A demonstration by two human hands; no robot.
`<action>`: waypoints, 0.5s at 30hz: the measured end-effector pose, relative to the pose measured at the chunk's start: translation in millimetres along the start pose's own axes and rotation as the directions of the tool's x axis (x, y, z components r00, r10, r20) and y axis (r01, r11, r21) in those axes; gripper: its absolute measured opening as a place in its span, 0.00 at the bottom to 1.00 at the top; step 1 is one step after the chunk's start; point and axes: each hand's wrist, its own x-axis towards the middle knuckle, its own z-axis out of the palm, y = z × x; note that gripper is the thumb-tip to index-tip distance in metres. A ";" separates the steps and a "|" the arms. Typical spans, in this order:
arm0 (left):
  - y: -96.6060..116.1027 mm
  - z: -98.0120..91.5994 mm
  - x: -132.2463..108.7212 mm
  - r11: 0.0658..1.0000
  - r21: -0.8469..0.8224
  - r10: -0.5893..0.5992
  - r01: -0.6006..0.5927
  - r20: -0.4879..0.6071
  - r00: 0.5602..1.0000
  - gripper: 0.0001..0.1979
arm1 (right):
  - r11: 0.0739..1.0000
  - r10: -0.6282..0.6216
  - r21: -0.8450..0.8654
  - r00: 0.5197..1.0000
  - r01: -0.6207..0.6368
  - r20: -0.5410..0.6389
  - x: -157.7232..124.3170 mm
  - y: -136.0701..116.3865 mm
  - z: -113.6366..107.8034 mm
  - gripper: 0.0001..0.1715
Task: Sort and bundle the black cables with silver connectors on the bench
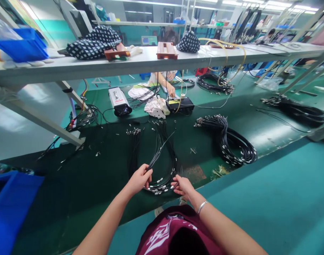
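My left hand [142,177] is closed around a few thin black cables [158,153], whose free ends point away to the upper right. Beneath it, a U-shaped bundle of black cables [174,156] lies on the green table, with white tags along its near curve and metal tips at its far ends. At the right side of that curve, my right hand [182,187] has its thumb and fingers pinched on what looks like a dark cable; the fingers partly cover it.
Another tagged cable coil [237,147] lies to the right, with a further bundle [297,109] beyond. A white-and-black device [119,101] and a black box [181,105] stand behind, where a co-worker's hand [170,90] reaches in. A raised shelf [146,65] crosses above; a blue bin [15,202] sits left.
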 end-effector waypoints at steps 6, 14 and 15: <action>3.5 4.3 -4.4 0.968 0.224 0.143 -0.109 -0.140 0.980 0.12 | 0.982 -0.190 0.011 0.981 0.190 0.027 -15.5 -36.1 -0.9 0.20; -16.8 43.1 -25.3 0.914 0.371 0.222 -0.167 -0.112 0.969 0.12 | 0.891 0.038 0.429 0.965 -0.150 0.260 17.8 -114.1 92.5 0.13; -23.6 41.1 -31.8 0.916 0.364 0.256 -0.169 -0.206 0.944 0.13 | 0.891 0.046 0.425 0.962 -0.162 0.270 22.8 -117.6 97.0 0.11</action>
